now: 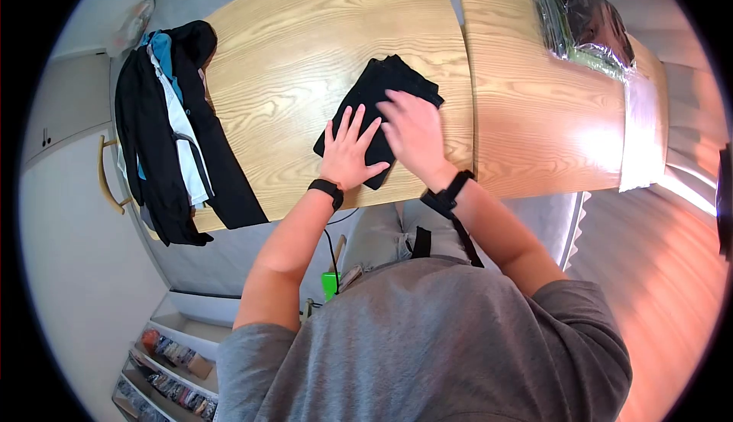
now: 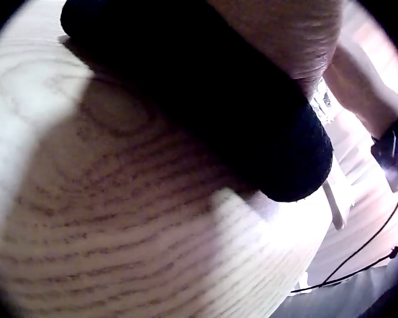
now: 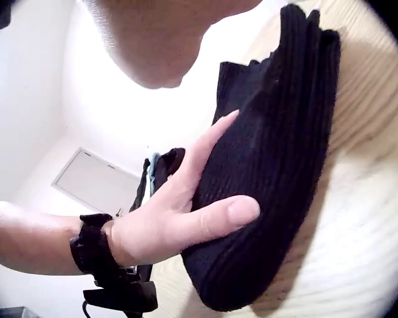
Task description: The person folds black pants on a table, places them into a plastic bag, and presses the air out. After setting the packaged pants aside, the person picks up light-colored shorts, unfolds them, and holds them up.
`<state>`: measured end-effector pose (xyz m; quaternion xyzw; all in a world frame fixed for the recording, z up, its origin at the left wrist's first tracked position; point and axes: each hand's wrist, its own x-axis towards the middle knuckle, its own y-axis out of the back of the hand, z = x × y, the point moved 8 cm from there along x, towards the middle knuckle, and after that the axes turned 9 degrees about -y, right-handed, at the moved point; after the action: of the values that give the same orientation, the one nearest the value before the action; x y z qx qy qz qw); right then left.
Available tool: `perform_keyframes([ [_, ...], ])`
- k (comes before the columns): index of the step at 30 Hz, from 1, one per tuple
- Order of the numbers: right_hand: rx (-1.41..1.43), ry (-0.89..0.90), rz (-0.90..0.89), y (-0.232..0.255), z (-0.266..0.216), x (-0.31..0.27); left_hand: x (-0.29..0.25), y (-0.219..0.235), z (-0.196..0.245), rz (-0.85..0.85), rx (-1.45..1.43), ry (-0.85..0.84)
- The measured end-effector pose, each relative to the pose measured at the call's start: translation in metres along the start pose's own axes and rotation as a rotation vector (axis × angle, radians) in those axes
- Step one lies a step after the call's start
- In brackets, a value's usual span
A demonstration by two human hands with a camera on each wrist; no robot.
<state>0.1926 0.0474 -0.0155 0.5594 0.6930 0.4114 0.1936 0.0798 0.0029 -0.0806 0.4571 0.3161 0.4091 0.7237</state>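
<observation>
Dark jackets [image 1: 172, 140] drape the wooden worktop [image 1: 290, 48] left of the hands; bagged clothing [image 1: 584, 25] lies far right.

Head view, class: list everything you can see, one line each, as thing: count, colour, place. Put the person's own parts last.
folded garment: one, black, middle of the table, under both hands
table: one, light wood grain, two joined tops
pile of clothes: one, black, white and blue, draped over the table's left end
bagged garments: one stack, dark in clear plastic, far right of the table
shelf: one, white, on the floor at lower left
left hand: one, flat on the garment, black wristband
right hand: one, flat on the garment, black wrist strap
</observation>
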Motion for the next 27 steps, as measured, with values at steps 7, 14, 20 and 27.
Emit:
perform_keyframes([
  [7,-0.314,0.09,-0.216,-0.068,0.027,0.027,0.0,0.006,0.003,0.018,0.074,0.057],
  [14,-0.295,0.005,-0.262,-0.074,0.033,0.034,0.003,0.001,-0.003,0.022,0.037,0.061],
  [20,-0.169,-0.018,-0.349,-0.061,0.038,0.032,0.002,0.001,0.004,-0.012,0.067,0.082],
  [27,-0.168,-0.25,0.002,0.092,0.115,-0.044,-0.001,0.003,0.011,0.0,0.106,0.066],
])
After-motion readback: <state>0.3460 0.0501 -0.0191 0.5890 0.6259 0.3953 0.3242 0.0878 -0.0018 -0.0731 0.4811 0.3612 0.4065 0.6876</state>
